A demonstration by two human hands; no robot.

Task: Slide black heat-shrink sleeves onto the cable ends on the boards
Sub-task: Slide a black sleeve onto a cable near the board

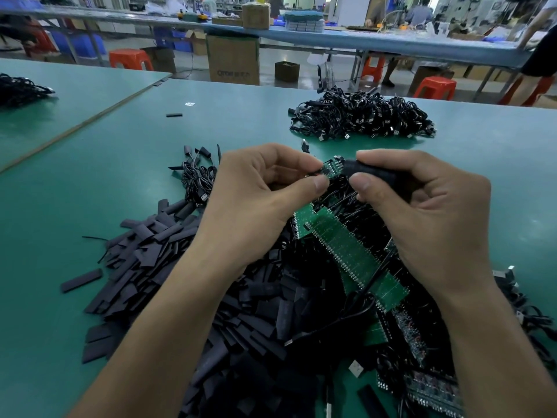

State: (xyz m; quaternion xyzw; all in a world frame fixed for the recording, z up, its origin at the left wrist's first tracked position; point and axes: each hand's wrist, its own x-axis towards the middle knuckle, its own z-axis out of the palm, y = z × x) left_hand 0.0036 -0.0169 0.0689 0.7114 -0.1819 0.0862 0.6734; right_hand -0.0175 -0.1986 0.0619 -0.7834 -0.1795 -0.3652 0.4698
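Loads of black heat-shrink sleeves point(168, 267) are lying in a big messy heap on the green tabletop point(75, 182). They're closest to the camera and spreading out under the left forearm. Just right of that heap, long green board strips point(346, 251) are sitting tangled up with black cables and running under the right wrist.

Above the mess, both hands are hovering off the tabletop with their fingertips nearly meeting. The left hand point(256, 200) is pinching a small board point(330, 169) between thumb and index finger, with the other fingers curled in. The right hand point(422, 212) is pinching a single sleeve point(372, 173) the same way. The sleeve is lying sideways, with its open end pointing at the left hand. That end is touching the right edge of the small board, but I honestly can't tell if it's over the edge or just butting up against it.

Behind the left hand, a small cable bundle point(197, 179) is sitting with a few loose sleeves around it. Further back, one stray sleeve point(174, 115) is lying well apart on its own. Off to the far right, a big cable pile point(361, 116) is taking up the back of the tabletop. Past the edge, a cardboard box point(233, 60) and orange stools point(130, 59) are standing on the floor.
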